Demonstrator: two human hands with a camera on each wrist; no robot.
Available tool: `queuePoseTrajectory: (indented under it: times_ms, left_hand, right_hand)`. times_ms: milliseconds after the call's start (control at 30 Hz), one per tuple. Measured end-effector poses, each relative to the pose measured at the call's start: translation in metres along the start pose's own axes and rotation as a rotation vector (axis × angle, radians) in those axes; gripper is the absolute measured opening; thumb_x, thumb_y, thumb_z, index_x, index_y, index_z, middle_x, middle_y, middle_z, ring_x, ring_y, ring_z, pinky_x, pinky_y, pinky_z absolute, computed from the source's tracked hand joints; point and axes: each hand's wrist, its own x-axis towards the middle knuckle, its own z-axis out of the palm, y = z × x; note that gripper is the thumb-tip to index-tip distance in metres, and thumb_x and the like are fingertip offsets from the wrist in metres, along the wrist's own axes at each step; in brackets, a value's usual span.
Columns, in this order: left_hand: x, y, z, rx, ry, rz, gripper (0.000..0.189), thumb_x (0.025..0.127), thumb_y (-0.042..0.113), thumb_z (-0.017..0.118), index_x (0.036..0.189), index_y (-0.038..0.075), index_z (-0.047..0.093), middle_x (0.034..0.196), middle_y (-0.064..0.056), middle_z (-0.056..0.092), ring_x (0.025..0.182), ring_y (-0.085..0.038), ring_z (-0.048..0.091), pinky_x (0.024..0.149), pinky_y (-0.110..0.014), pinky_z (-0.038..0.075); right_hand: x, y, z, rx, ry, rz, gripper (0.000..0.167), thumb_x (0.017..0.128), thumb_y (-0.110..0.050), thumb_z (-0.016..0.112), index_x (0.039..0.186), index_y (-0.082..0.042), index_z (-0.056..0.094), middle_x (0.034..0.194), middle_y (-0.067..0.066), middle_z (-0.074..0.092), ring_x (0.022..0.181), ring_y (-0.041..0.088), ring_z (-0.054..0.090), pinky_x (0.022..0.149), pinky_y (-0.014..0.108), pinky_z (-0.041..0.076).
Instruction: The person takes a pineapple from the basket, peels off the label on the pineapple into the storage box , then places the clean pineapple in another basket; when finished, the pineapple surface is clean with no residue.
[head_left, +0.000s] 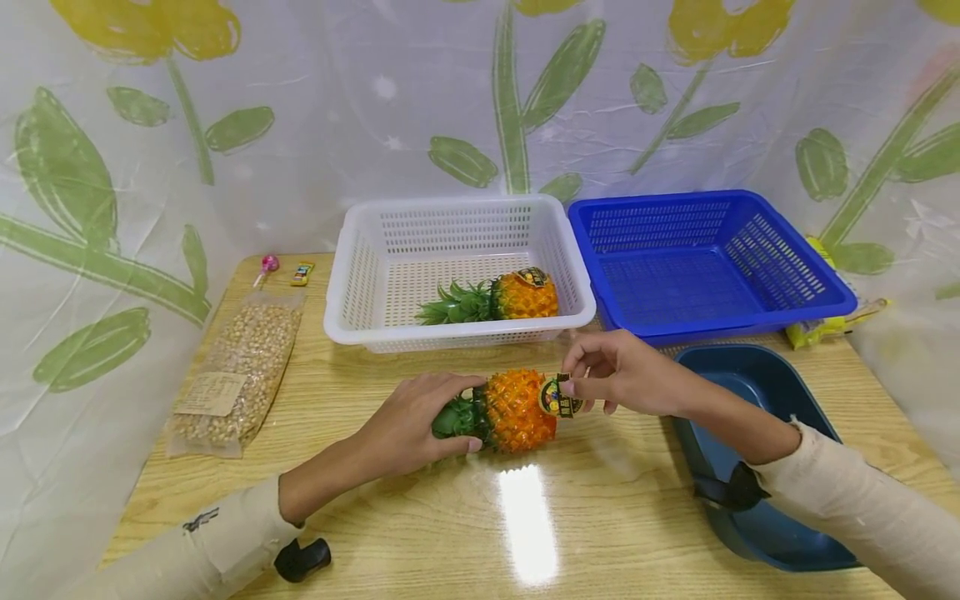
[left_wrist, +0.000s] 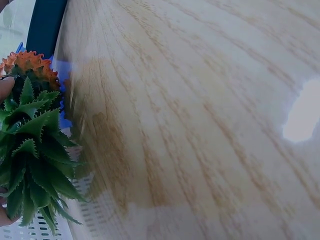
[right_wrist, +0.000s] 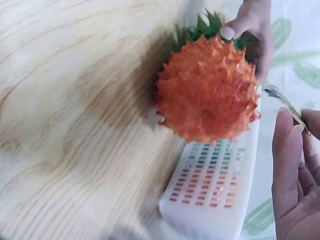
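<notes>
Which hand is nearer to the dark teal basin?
Right. The right hand pinches a round label just left of the basin; the left hand is farther left, holding the pineapple by its leaves.

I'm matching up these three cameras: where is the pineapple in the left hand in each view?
Head: the pineapple is just below and right of centre, its leaves gripped by the left hand.
Left wrist: at the left edge, orange part uppermost.
Right wrist: above and right of centre, leaves behind.
Shared landmark: the white basket, upper middle, bottom left and bottom right of centre respectively.
</notes>
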Motion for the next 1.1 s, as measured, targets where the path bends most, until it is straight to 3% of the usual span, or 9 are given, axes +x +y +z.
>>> queuePoseTrajectory:
  times_ms: [367,567,733,833,1100]
  left_hand:
    - [0.000,0.002,-0.001,0.018,-0.005,-0.003,0.075,0.087,0.051,0.075,0.151,0.025,0.046,0.147,-0.007,0.055,0.135,-0.032,0.050,0.110,-0.065,0.035]
    - [0.000,0.002,-0.001,0.020,-0.008,-0.006,0.074,0.087,0.051,0.075,0.151,0.026,0.045,0.147,-0.006,0.054,0.136,-0.031,0.050,0.111,-0.065,0.035]
    - [0.001,0.002,-0.001,0.018,-0.009,-0.005,0.074,0.087,0.051,0.075,0.150,0.026,0.046,0.147,-0.006,0.055,0.136,-0.031,0.050,0.111,-0.065,0.034]
    - [0.000,0.002,-0.001,0.018,-0.007,-0.004,0.074,0.087,0.051,0.075,0.150,0.026,0.046,0.147,-0.006,0.055,0.136,-0.031,0.050,0.111,-0.064,0.035]
    - [0.000,0.001,-0.002,0.015,-0.014,-0.009,0.073,0.087,0.051,0.074,0.150,0.027,0.046,0.147,-0.006,0.054,0.136,-0.032,0.050,0.111,-0.065,0.034]
  right_hand:
    - [-0.017,0.017,-0.015,-0.025,0.007,0.049,0.016,0.097,-0.016,0.068,0.106,-0.004,0.065,0.087,0.008,0.071,0.072,0.018,0.067,0.055,0.035,0.057]
    - [-0.028,0.026,-0.026,-0.032,0.012,0.055,0.016,0.098,-0.015,0.067,0.110,-0.006,0.065,0.088,0.008,0.070,0.074,0.024,0.067,0.054,0.035,0.057]
    - [-0.040,0.033,-0.038,-0.014,0.068,0.055,0.017,0.097,-0.014,0.067,0.111,-0.004,0.065,0.089,0.008,0.070,0.073,0.020,0.067,0.055,0.037,0.057]
    - [-0.048,0.037,-0.046,-0.011,0.086,0.036,0.017,0.097,-0.011,0.066,0.112,-0.003,0.064,0.091,0.005,0.072,0.074,0.020,0.068,0.056,0.037,0.057]
    - [-0.068,0.060,-0.063,0.028,0.021,-0.072,0.021,0.095,0.000,0.065,0.117,-0.001,0.062,0.090,0.004,0.072,0.075,0.022,0.067,0.054,0.036,0.056]
